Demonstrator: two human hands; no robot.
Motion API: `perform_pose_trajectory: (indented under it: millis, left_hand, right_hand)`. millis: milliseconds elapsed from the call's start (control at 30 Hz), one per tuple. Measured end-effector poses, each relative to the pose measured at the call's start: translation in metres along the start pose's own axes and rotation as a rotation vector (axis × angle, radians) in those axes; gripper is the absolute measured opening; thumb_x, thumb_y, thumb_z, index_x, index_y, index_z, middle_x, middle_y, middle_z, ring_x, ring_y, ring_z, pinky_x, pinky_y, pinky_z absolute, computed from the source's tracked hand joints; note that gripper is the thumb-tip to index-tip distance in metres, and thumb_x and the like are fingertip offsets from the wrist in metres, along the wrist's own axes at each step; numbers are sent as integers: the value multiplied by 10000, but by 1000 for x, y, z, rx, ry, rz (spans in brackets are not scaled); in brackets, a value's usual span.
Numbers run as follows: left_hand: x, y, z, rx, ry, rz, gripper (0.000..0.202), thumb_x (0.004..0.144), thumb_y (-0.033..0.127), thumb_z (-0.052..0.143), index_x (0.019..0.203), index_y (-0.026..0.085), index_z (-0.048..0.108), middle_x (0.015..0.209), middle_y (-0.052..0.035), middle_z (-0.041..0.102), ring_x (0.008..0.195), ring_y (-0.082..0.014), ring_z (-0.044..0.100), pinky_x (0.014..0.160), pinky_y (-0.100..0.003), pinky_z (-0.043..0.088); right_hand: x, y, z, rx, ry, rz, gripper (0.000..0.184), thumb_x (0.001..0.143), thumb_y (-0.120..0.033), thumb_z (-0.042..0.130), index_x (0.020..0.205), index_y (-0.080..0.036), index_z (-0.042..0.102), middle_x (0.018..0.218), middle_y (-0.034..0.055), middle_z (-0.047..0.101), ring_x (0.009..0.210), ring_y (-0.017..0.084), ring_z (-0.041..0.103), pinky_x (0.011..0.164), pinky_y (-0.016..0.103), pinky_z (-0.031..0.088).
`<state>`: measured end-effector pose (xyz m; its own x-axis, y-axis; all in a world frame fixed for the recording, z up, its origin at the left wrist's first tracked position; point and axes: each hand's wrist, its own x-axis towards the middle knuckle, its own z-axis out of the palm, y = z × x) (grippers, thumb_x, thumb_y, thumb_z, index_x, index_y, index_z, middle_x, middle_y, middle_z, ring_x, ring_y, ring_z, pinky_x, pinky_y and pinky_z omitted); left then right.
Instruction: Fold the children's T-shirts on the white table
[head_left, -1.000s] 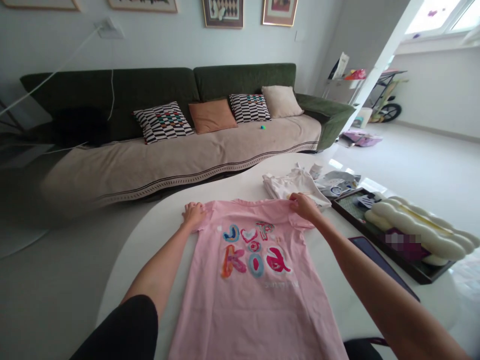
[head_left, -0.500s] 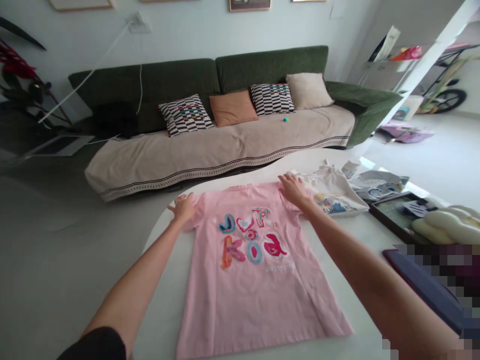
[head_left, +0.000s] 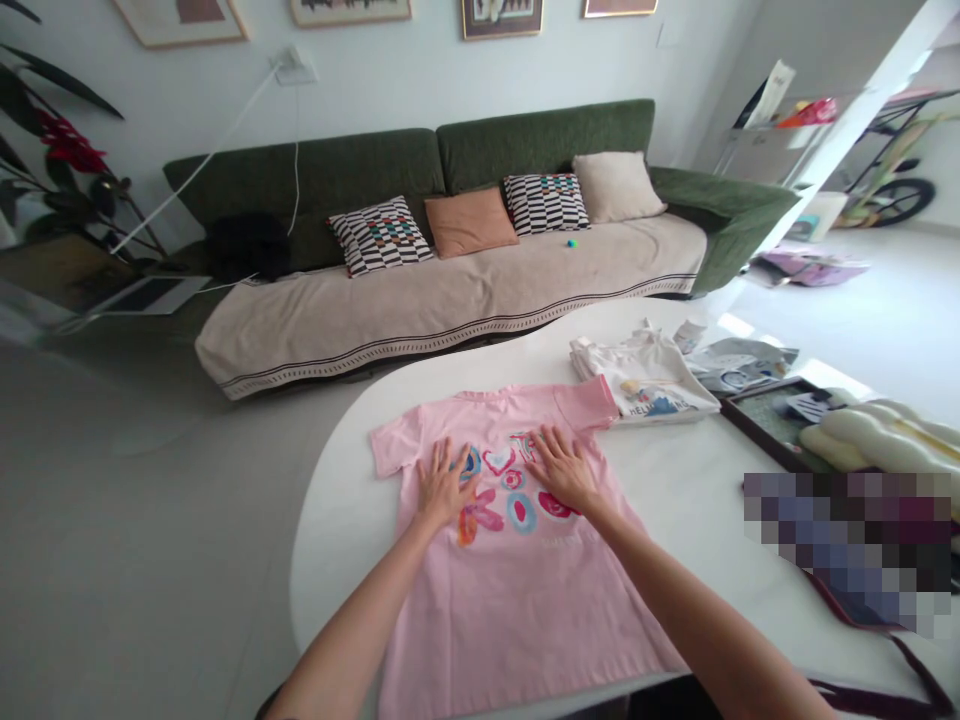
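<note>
A pink T-shirt [head_left: 510, 610] lies spread out on a white round-edged table [head_left: 337, 540], its collar pointing away from me and its colourful printed front facing up. My left hand [head_left: 444, 482] rests flat on the left side of the print, fingers spread. On the right side of the print, my right hand [head_left: 562, 470] also lies flat with its fingers apart. Both hands partly cover the printed shapes. Just beyond the shirt's right sleeve sits a folded white T-shirt [head_left: 649, 375] with a blue and yellow print.
Right of the white shirt are a grey plastic packet [head_left: 742, 362], a dark-framed tray [head_left: 757, 425] and a pale puffy object [head_left: 877, 435]. A blurred-out item lies nearer me. Behind the table stands a green sofa [head_left: 360, 165] with several cushions; a laptop [head_left: 154, 295] is at left.
Both hands have moved from the sleeves inward and toward me onto the printed chest. The sleeves now lie uncovered and spread out. The view has shifted slightly.
</note>
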<state>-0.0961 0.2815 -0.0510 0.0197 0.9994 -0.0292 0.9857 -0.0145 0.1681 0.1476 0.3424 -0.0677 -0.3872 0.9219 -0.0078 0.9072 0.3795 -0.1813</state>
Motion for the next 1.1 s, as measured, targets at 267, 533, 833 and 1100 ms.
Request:
perform_pose_trajectory:
  millis: [267, 533, 833, 1100]
  left_hand:
    - [-72, 27, -18, -63, -53, 63, 634, 838, 556, 284, 1395, 291, 137, 1473, -83, 73, 1336, -308, 31, 991, -602, 115]
    - [-131, 46, 12, -35, -33, 27, 630, 820, 533, 368, 1382, 323, 175, 1475, -45, 86, 1336, -303, 39, 1010, -588, 76]
    - [-113, 16, -7, -177, -45, 176, 505, 826, 434, 412, 1305, 274, 393, 1389, -53, 345, 1283, -230, 281, 1044, -423, 225]
    - [15, -91, -59, -111, 31, -265, 442, 808, 218, 427, 1246, 158, 427, 1296, -100, 438, 1242, -193, 340, 1001, -267, 273]
  right_hand:
    - [-105, -22, -16, 5, 41, 45, 687, 831, -585, 276, 1401, -214, 184, 1459, 81, 141, 1338, 259, 66, 1032, 527, 128]
    - [-146, -26, 7, -12, 20, 88, 645, 856, -531, 247, 1401, -196, 169, 1464, 74, 119, 1341, 248, 46, 1015, 553, 140]
    - [-163, -37, -20, 7, 79, 126, 577, 844, -358, 375, 1362, -124, 277, 1418, 159, 242, 1308, 299, 169, 996, 536, 186]
    - [-216, -217, 38, 233, 247, -390, 517, 589, -541, 633, 971, -198, 570, 983, 88, 594, 884, 258, 515, 750, 371, 410]
